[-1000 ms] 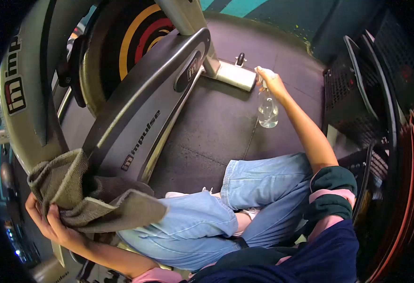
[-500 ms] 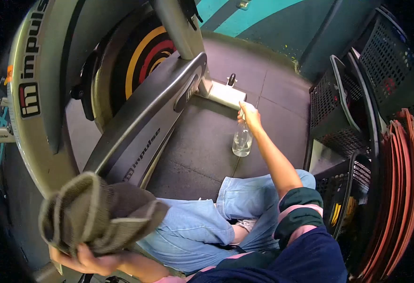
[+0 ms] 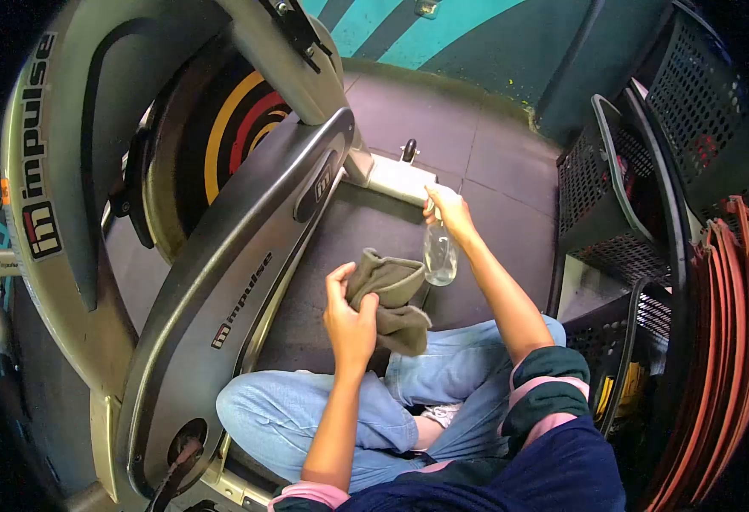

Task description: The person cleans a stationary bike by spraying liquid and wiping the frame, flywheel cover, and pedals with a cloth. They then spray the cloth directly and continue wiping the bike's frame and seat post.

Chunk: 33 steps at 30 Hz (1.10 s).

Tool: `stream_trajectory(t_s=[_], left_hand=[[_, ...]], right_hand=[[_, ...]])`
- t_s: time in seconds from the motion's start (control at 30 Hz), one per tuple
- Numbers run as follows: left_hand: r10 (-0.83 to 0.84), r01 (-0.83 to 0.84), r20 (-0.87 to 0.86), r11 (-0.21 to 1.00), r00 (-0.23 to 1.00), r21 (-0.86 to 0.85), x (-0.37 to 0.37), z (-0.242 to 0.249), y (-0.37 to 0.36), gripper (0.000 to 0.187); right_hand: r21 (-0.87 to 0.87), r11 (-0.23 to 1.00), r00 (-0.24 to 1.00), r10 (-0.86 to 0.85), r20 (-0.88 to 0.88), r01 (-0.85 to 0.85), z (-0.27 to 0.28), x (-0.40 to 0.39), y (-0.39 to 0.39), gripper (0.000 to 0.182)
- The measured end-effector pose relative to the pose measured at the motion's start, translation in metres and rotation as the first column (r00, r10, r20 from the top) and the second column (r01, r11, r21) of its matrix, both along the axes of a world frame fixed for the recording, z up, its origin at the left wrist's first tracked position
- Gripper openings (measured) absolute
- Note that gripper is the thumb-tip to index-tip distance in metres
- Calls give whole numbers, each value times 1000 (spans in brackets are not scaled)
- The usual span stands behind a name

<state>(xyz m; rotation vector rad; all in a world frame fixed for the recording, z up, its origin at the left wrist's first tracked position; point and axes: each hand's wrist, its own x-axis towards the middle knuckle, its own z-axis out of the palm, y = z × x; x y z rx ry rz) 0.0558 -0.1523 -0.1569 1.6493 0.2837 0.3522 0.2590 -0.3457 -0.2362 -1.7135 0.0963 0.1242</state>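
My left hand (image 3: 351, 320) grips a crumpled olive-grey cloth (image 3: 391, 286) by its left side, thumb across the front, the loose folds hanging over my lap. Right of it, my right hand (image 3: 448, 209) is wrapped round the top of a clear spray bottle (image 3: 439, 256) with liquid inside. The bottle hangs nearly upright beside the cloth's right edge, its nozzle mostly covered by my fingers. Just beyond my right hand lies the pale foot bar (image 3: 400, 179) of an exercise bike (image 3: 246, 247), whose grey frame slants up along my left.
Black perforated baskets (image 3: 600, 183) stand on a rack to my right, with a row of orange-red sheets (image 3: 724, 341) nearer me. Dark floor tiles (image 3: 511, 162) reach a teal wall (image 3: 477, 34). The bike's pedal crank (image 3: 174, 469) sits low at left.
My left hand has brought the cloth from the lower left to the middle, beside the bottle. The right hand has stayed nearly in place with the bottle, and the view has shifted slightly.
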Motion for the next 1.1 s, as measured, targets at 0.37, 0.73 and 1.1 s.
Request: stream_trajectory(t_s=[0.37,0.73,1.1], left_hand=[[18,-77,-159,926,987,-371,86,-75,-14,56],[-171,-22,-257,793,951,-609,173,-105,-12,33],[-451,324,-40,697,892,-640,183,-98,-18,45]], right_hand=[[-146,953,960,-246,132,264,-12,-3,-45,49],[-234,680,711,-602,363,695,-58,-8,-76,79],[-98,951,792,-184,582,293,-7,-70,58,45]])
